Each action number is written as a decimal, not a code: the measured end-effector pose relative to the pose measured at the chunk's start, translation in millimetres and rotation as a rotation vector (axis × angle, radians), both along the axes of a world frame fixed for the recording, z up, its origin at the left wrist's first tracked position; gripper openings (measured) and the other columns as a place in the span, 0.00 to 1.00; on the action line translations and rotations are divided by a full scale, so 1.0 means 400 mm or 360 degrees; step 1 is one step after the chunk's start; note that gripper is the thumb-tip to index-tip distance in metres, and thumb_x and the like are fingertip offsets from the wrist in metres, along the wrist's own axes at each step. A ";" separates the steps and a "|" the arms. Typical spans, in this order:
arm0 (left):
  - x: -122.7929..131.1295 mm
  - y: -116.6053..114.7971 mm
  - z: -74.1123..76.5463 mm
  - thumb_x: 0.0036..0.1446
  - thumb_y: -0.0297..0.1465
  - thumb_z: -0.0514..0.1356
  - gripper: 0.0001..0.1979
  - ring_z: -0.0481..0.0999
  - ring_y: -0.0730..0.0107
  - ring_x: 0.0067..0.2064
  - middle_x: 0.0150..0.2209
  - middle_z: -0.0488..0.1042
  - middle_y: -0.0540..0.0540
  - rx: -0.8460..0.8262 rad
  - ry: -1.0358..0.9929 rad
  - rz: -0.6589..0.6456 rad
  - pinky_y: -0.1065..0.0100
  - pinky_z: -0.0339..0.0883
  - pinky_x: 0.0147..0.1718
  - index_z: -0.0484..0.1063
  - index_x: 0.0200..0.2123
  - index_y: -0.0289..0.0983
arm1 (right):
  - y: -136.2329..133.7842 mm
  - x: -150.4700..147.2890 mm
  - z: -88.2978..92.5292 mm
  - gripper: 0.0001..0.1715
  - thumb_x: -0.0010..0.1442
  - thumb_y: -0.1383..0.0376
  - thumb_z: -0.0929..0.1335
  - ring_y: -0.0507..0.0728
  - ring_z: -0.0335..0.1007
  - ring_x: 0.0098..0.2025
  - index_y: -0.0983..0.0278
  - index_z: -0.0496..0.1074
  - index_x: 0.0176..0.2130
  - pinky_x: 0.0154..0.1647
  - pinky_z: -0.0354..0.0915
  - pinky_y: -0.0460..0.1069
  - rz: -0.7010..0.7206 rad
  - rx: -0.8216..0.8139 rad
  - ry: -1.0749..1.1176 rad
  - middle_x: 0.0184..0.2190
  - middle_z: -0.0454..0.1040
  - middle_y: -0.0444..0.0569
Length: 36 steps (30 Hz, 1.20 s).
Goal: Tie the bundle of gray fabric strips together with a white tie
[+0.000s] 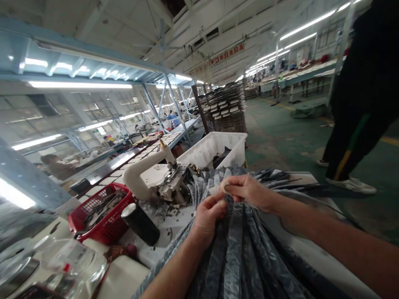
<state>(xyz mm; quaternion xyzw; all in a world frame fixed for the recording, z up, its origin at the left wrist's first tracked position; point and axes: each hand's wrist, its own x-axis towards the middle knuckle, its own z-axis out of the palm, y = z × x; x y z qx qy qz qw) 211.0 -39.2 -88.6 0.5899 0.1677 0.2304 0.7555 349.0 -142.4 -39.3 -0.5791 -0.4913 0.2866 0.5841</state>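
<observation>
Hidden: the grey strips [237, 253] run off the bottom edge, and their far ends get lost in clutter under the machine.
Left hand [207, 216]: fingers curled, gripping the grey strips at the bench's middle.
Right hand [249, 191]: pinched shut on the strips' far end, with a pale scrap at the fingertips that is too small to read.
Strips: long, narrow, dark grey, slightly glossy, fanning toward the bench's near edge.
Sewing machine [146, 176]: cream, smooth, curved arm, on the bench's far side.
Basket [107, 226]: red plastic mesh at the left edge, contents blurred.
Cylinder [140, 224]: black, matte, tilted beside the basket.
Bystander [358, 124]: dark trousers, upper body cut off top right.
</observation>
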 end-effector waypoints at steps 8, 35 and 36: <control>0.014 -0.005 -0.022 0.36 0.36 0.72 0.13 0.65 0.73 0.26 0.22 0.71 0.49 0.0283 0.0027 -0.0021 0.68 0.57 0.29 0.74 0.22 0.35 | 0.029 -0.055 0.037 0.12 0.60 0.67 0.66 0.55 0.68 0.39 0.66 0.76 0.28 0.42 0.61 0.49 0.0228 0.0097 -0.1211 0.35 0.74 0.48; 0.012 -0.026 0.018 0.52 0.42 0.63 0.18 0.68 0.78 0.27 0.28 0.75 0.48 0.0136 0.0106 -0.0052 0.73 0.60 0.29 0.76 0.39 0.33 | -0.127 -0.002 -0.019 0.09 0.62 0.65 0.67 0.52 0.66 0.30 0.65 0.73 0.30 0.31 0.53 0.47 -0.0289 0.0051 -0.1491 0.28 0.72 0.45; 0.015 -0.023 0.019 0.51 0.41 0.64 0.19 0.67 0.78 0.27 0.27 0.74 0.49 0.0103 0.0120 -0.0096 0.73 0.60 0.29 0.76 0.39 0.32 | -0.129 -0.017 -0.022 0.10 0.63 0.64 0.66 0.52 0.66 0.30 0.65 0.72 0.30 0.31 0.52 0.47 -0.0290 0.0106 -0.1633 0.28 0.71 0.45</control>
